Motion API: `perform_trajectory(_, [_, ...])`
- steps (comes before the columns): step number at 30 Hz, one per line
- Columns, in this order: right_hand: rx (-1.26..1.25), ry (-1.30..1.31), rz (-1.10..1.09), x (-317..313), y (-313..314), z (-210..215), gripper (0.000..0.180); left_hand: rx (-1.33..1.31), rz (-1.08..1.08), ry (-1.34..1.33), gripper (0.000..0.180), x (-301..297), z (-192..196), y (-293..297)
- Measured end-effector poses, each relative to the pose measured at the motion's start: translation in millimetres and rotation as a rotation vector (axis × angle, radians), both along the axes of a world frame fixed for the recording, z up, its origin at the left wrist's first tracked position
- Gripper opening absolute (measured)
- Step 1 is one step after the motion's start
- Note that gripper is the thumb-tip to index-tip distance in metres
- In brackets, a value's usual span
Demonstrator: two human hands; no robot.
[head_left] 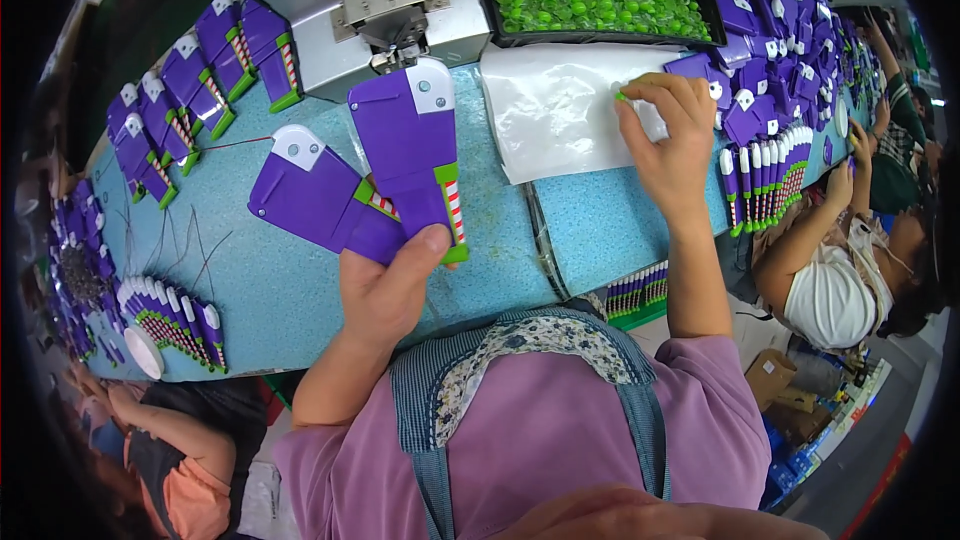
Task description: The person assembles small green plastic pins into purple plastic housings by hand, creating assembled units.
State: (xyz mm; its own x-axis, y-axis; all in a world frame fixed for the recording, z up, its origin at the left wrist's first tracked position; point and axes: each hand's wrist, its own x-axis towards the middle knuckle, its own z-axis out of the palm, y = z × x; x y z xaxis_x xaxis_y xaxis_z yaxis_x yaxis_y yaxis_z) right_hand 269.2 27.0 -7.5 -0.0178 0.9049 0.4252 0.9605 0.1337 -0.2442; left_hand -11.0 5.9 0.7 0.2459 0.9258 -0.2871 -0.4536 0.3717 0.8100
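Observation:
Between the thumb and fingers of my left hand [385, 285] are two flat purple plastic pieces, fanned apart. The right purple piece [405, 135] stands nearly upright, its white top just below the metal head of a machine [385, 15]; whether they touch I cannot tell. The left purple piece [308, 198] tilts left. Both have white corners and green trim with a red-and-white striped strip. My right hand [672, 135] is raised over a white plastic sheet [545, 105], thumb and forefinger closed on a tiny green piece [620, 95], mostly hidden by the fingertips.
A black tray [610, 38] of small green pieces stands behind the sheet. Purple pieces [745, 15] are heaped far right, with a neat row [770, 180] below. More purple pieces [185, 80] line the left of the blue table [490, 280]. Co-workers [835, 280] sit at both sides.

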Motion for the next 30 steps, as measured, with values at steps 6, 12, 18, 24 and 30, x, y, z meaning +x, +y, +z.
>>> perform_trajectory(6, [-0.219,0.89,0.268,-45.0,-18.8,24.3,0.015,0.267,0.058,0.332,0.015,14.0,2.6,-4.6])
perform_trajectory(12, [-0.353,1.084,0.468,-75.6,-22.0,29.1,0.014,0.393,-0.04,0.38,0.02,3.3,5.0,-7.5])
perform_trajectory(18, [-0.333,0.895,0.506,-82.4,-17.2,26.8,0.015,0.406,-0.017,0.427,0.018,3.0,12.0,-6.4])
perform_trajectory(24, [-0.403,1.037,0.468,-89.7,-21.0,18.1,0.013,0.44,0.005,0.478,0.021,2.8,4.3,-10.2])
perform_trajectory(30, [-0.41,0.828,0.505,-103.6,9.3,28.6,0.014,0.162,0.059,0.043,0.026,-20.2,9.4,4.6])
